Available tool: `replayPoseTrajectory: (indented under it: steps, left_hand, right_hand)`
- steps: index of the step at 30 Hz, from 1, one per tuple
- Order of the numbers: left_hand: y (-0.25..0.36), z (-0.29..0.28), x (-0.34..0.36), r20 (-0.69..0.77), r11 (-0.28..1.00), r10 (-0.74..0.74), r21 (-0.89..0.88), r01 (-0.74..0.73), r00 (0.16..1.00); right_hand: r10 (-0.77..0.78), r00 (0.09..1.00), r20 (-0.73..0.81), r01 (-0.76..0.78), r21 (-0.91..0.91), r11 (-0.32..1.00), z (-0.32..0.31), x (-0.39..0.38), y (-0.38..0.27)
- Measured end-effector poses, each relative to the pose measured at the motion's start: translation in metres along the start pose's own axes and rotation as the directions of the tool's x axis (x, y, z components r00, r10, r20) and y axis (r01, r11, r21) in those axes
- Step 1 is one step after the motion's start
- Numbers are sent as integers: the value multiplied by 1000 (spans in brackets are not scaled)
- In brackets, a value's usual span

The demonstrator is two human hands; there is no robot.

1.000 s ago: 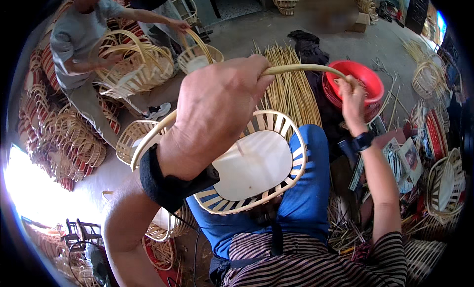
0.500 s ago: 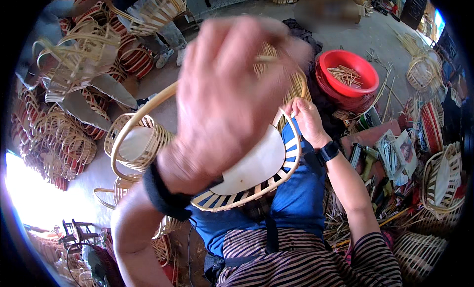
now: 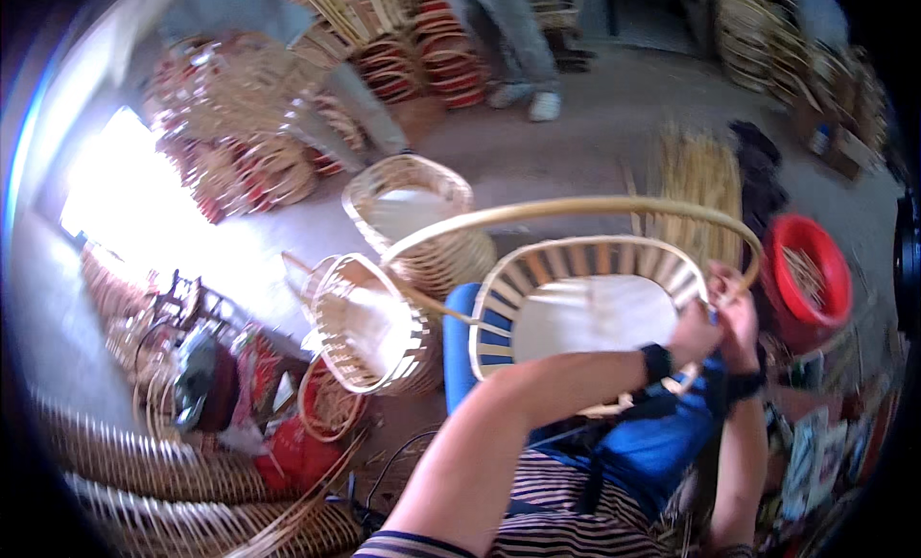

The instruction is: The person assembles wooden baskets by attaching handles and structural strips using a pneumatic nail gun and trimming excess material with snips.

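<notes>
A wooden-slat basket (image 3: 492,308) with a pale oval base rests across my lap. Its tall bent-cane handle (image 3: 576,207) arches over it. At the basket's right end, where handle and rim meet, both my hands are close together. My left hand (image 3: 695,333) reaches across the near side, its fingers closed at the rim; a tiny bluish bit shows by the fingertips, too small to name. Just beyond it, my right hand (image 3: 736,316) is closed on the basket at the handle's foot. Motion blur softens the fingers.
Two woven baskets (image 3: 408,208) (image 3: 357,318) stand left of my lap. A red basin (image 3: 833,270) with short sticks sits at the right, near a bundle of straw-coloured strips (image 3: 693,189). Stacked baskets (image 3: 249,107) fill the far left. A person's legs (image 3: 518,40) show at the back.
My left hand has come down from in front of the camera to the basket's right end, beside my right hand. The view has swung left, bringing more baskets into sight.
</notes>
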State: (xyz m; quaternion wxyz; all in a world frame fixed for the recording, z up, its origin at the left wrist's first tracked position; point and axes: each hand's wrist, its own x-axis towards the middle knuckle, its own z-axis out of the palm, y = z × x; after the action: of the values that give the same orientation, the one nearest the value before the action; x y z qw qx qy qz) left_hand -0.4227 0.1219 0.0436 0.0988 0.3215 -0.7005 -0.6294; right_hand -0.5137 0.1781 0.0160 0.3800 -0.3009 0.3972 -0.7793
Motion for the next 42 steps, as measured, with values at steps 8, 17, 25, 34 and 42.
replayPoseTrajectory:
  steps: [8,17,25,34,42]
  left_hand:
    - [-2,4,-13,-254,975,217,6,-223,943]
    - [68,-96,-58,407,971,21,211,-116,913]
    - [28,-177,-55,751,998,-26,60,-29,659]
    - [13,-193,-22,847,990,-58,119,-81,529]
    - [47,-200,-69,344,873,104,419,-251,933]
  right_hand:
    - [89,996,3,-88,200,976,-1,-32,26]
    - [-33,928,-371,-32,-168,985,69,-100,-5]
    - [454,891,12,-454,68,889,152,-114,19]
    - [589,795,-141,-579,108,808,178,-116,18]
    - [591,769,-244,-588,93,804,189,-100,18]
